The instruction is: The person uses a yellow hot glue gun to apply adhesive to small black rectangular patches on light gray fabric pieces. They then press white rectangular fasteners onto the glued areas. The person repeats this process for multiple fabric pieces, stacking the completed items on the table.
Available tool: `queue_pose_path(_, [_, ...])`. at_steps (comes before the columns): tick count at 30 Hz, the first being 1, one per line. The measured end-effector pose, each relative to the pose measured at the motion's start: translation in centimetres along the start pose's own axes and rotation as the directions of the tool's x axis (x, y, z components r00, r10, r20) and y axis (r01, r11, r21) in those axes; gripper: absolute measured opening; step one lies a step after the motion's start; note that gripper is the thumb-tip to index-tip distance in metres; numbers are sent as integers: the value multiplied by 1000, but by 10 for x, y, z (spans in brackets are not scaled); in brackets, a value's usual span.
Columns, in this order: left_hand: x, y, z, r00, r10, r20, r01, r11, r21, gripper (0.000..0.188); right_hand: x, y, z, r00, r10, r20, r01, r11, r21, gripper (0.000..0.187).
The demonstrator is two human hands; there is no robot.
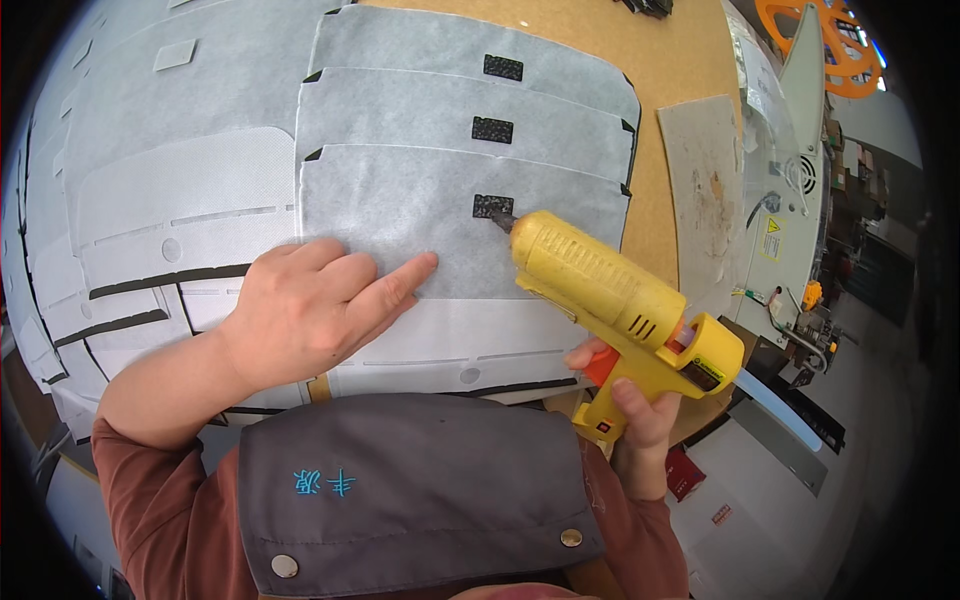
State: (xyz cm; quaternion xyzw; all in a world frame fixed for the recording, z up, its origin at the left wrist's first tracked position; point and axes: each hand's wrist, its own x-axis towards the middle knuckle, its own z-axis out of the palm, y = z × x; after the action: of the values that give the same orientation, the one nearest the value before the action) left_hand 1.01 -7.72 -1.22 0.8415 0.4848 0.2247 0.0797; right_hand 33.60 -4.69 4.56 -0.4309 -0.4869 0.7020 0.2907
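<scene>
My right hand (643,415) is wrapped round the handle of a yellow hot glue gun (600,285), fingers at its red trigger. The gun's dark nozzle meets the right end of a small black rectangular patch (485,206) on a pale grey fabric panel (390,200). A translucent glue stick (785,412) pokes out of the gun's back end. On the panel's lower left, my left hand (315,305) rests with its index finger stretched out, holding nothing. Above lie two overlapping panels, each with a black patch (492,130) and dark corners.
Stacked white fabric pieces (190,200) with black strips cover the left side. A brown board (670,50) lies beneath the panels, with a stained pale sheet (697,180) on its right. Beyond stands a grey machine (790,220) with a fan, and an orange reel (830,50).
</scene>
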Motion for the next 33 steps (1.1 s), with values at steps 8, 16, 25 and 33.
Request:
queue_pose_path(8, [0, -1, -1, 1000, -1, 4, 1, 1000, -3, 52, 1, 3, -1, 1000, 21, 20, -22, 999, 25, 57])
queue_pose_path(16, [1, -1, -1, 1000, 1, -1, -1, 1000, -1, 52, -4, 6, -14, 999, -18, 28, 19, 1000, -17, 55])
queue_pose_path(25, [1, -1, -1, 1000, 0, 8, 0, 1000, -7, 52, -5, 7, -16, 1000, -8, 29, 9, 1000, -29, 56])
queue_pose_path(33, [1, -1, 0, 1000, -1, 6, 1, 1000, -19, 53, 1, 4, -5, 1000, -27, 7, 27, 999, 23, 56])
